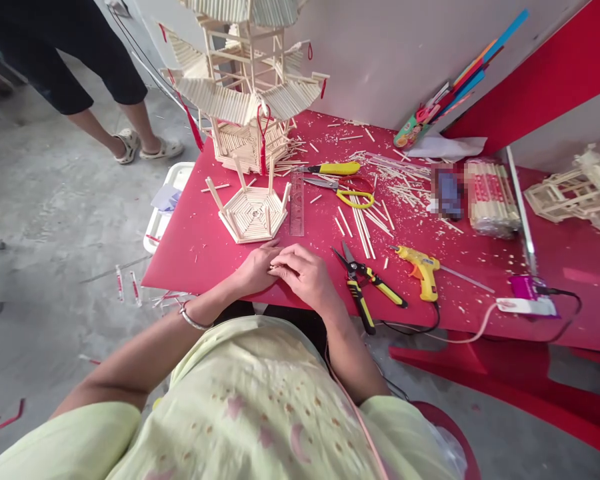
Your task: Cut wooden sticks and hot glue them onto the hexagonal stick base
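At the table's front edge my left hand (257, 270) and my right hand (305, 272) meet, fingertips together. Both have their fingers closed around a tiny pale bit between them, too small and covered to name. Just beyond them stands a hexagonal base of wooden sticks (254, 213), with several upright posts at its corners. A clear ruler (297, 203) lies along its right side. To the right of my hands are black-and-yellow cutters (363, 277), blades apart, and a yellow glue gun (421, 270).
A tiered stick pagoda (253, 100) with red tassels stands behind. Yellow-handled scissors (347, 190), a yellow utility knife (337, 168) and loose sticks (365, 230) cover the red table (180, 250). Bundled sticks (493, 197) and a power strip (525, 305) lie right. A person's legs (100, 87) show left.
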The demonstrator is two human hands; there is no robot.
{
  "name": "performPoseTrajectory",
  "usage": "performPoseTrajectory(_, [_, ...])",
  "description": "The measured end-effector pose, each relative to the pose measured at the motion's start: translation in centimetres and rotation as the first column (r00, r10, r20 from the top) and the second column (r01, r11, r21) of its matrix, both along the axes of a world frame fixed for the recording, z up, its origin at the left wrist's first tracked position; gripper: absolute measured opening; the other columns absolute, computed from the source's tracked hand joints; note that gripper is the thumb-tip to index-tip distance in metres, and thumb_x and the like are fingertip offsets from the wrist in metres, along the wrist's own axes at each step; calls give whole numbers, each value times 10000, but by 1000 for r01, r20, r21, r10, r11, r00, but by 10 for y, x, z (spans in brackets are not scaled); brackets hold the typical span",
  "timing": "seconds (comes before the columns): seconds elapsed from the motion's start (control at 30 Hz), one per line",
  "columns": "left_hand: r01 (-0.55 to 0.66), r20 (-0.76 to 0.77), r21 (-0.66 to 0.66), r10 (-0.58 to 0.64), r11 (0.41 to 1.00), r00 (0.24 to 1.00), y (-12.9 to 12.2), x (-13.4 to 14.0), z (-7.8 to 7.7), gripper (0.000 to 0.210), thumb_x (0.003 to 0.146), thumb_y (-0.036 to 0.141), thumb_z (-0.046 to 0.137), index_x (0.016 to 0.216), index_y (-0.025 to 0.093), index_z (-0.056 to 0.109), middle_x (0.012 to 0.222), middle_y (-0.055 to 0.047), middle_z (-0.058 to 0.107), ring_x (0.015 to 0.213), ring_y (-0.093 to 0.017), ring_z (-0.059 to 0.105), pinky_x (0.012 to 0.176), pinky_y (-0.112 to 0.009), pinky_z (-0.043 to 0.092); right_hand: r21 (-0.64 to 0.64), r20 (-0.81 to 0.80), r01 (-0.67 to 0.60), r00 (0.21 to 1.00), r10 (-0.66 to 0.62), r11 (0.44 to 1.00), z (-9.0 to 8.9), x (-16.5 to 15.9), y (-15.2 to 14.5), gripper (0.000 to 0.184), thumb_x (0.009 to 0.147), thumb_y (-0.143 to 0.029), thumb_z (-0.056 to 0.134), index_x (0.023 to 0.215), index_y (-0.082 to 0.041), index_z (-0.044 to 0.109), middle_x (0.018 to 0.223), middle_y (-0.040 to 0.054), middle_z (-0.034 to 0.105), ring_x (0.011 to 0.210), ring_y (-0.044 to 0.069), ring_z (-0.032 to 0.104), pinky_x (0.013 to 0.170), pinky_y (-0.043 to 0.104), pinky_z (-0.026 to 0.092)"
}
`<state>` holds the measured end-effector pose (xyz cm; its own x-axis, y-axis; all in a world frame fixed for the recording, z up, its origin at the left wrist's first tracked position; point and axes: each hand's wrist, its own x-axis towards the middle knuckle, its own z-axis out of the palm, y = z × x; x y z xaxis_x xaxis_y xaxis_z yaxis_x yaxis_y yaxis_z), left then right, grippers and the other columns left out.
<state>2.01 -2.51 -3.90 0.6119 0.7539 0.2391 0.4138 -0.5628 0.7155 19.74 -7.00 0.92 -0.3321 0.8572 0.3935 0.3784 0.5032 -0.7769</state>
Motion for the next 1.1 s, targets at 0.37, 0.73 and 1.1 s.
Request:
performPoseTrajectory(0.37, [77,14,33,-77,997,997,-2,4,5,351,920,193,588,1244,198,723,1388,-139,705,1427,-311,567,1221,-559,415,13,-55,7,998,-7,1000,0,6,-1,98,985,-218,688,1035,-237,770,1009,44,786,960,162,738,907,295,593])
performPoseTrajectory(0.73, [69,57,37,-71,997,996,-1,-1,4,497,867,116,575,1342,194,695,1417,-133,691,1418,-307,580,1178,-530,478,-3,-1,93,996,-93,996,-2,-1,5,45,941,-266,760,979,-281,778,953,20,807,918,203,670,888,383,569])
performPoseTrajectory(1.1, [110,-28,-61,-112,992,993,-1,-4,3,374,938,380,652,1264,221,741,1454,-130,667,1463,-338,521,1231,-519,404,-78,-90,-27,996,20,997,-12,3,11,147,904,-386,792,1013,-288,790,950,29,712,928,180,687,891,330,573])
